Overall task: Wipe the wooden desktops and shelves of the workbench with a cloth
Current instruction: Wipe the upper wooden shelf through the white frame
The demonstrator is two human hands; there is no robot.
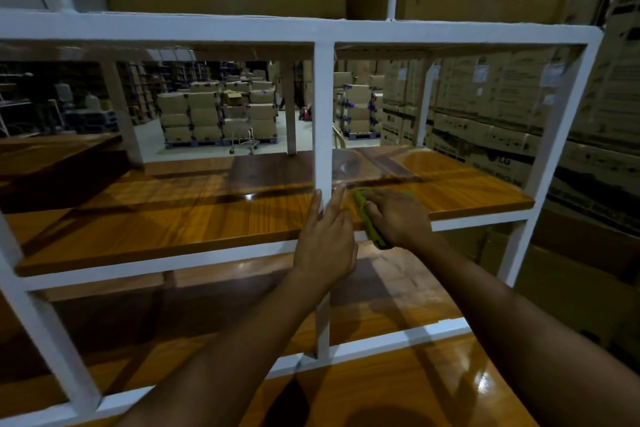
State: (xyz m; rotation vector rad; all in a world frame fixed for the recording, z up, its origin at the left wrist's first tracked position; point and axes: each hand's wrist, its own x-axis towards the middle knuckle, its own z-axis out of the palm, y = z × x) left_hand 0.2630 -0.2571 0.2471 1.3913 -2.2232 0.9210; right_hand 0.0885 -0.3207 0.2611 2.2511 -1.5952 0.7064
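**Cloth under the right hand, beside the white post**

The green cloth (367, 218) lies on the middle wooden shelf (173, 218), at its front edge, just to the right of the white upright post (323, 114). It is folded into a long narrow shape. Its long axis runs from the front edge of the shelf toward the back, a little tilted, and its near end hangs slightly over the white front rail.

The right hand (398, 218) lies flat on top of the cloth, fingers close together and pressed down, pointing to the left toward the post. So the cloth is directly under this hand, with only its left side showing past the fingers.

The left hand (325, 246) is just beside it, on the other side of the post. Its fingers are loosely spread, two of them lying against the post, and it holds nothing that I can see; I think it only steadies the body.

The right part of the shelf is open and shiny to the right of the cloth. In my judgement the next stroke must go that way, because the post blocks a sweep to the left. The lower shelf (398, 288) and the table (433, 392) are below.
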